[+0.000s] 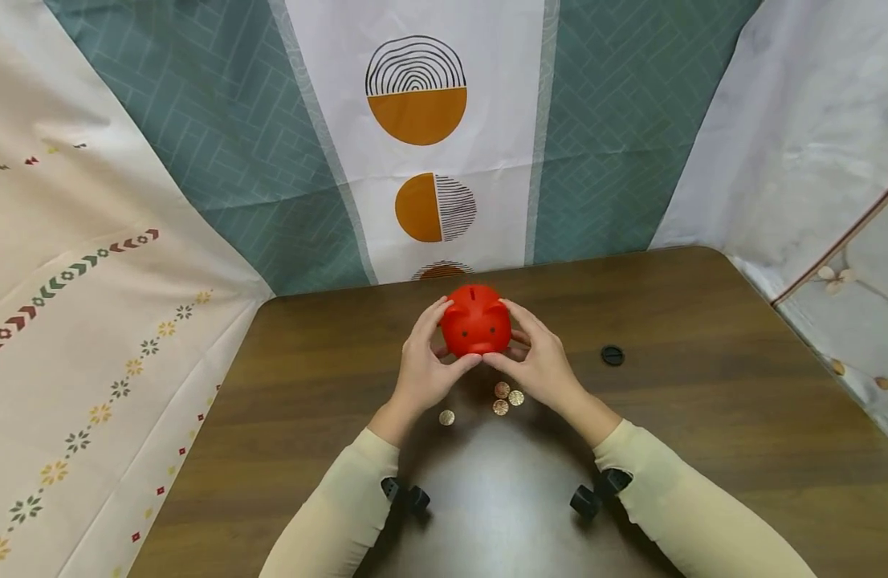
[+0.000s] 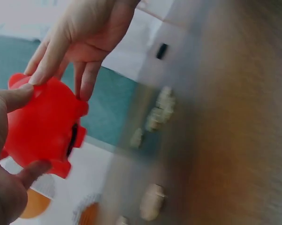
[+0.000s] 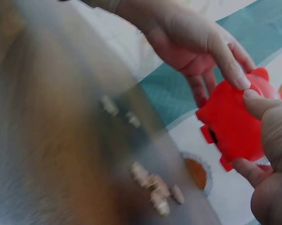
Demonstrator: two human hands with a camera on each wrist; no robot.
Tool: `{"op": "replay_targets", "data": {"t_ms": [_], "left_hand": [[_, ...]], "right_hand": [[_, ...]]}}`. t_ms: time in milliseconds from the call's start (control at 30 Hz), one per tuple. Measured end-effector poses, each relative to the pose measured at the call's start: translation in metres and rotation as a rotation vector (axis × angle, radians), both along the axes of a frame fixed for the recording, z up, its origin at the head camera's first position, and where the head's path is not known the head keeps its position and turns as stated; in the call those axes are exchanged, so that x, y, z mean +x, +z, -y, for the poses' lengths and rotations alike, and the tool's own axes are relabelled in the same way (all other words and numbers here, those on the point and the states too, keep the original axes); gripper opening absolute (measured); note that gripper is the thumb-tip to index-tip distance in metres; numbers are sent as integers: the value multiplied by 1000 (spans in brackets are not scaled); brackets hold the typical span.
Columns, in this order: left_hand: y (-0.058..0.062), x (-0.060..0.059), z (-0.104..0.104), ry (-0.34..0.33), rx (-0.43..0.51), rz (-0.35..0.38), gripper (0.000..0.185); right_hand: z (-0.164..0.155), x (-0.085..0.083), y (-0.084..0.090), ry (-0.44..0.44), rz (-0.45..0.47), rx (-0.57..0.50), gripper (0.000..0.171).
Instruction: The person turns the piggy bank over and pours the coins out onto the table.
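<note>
A red piggy bank (image 1: 476,321) is held between both hands above the brown table (image 1: 704,449), its snout toward me and the coin slot on top. My left hand (image 1: 444,341) grips its left side, fingers over the top and thumb under the snout. My right hand (image 1: 518,337) grips the right side the same way. In the left wrist view the piggy bank (image 2: 42,131) shows a dark opening on its underside. The right wrist view shows the piggy bank (image 3: 234,122) pinched by both thumbs. Several coins (image 1: 503,398) lie on the table just below the hands.
A small black round plug (image 1: 613,355) lies on the table to the right of my right hand. One coin (image 1: 447,417) sits apart, near my left wrist. Patterned cloth backdrops (image 1: 415,160) close in the table at the back and both sides.
</note>
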State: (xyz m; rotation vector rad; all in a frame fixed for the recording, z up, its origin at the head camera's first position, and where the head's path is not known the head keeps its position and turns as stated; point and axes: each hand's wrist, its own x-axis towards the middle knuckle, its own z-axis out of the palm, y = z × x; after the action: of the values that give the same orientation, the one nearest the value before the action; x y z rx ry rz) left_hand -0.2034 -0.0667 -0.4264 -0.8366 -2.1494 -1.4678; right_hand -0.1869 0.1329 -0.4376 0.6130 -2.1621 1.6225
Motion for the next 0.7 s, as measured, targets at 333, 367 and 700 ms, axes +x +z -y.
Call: {"op": "replay_targets", "data": {"t_ms": [333, 367, 700], "left_hand": [[-17, -1, 1, 35, 0, 84, 80], [-14, 1, 0, 29, 26, 30, 80], [11, 5, -7, 21, 10, 97, 81]], "right_hand": [[1, -1, -14, -5, 79, 27, 80], [1, 1, -11, -5, 22, 11, 80], [0, 21, 34, -3, 78, -16, 75]]}}
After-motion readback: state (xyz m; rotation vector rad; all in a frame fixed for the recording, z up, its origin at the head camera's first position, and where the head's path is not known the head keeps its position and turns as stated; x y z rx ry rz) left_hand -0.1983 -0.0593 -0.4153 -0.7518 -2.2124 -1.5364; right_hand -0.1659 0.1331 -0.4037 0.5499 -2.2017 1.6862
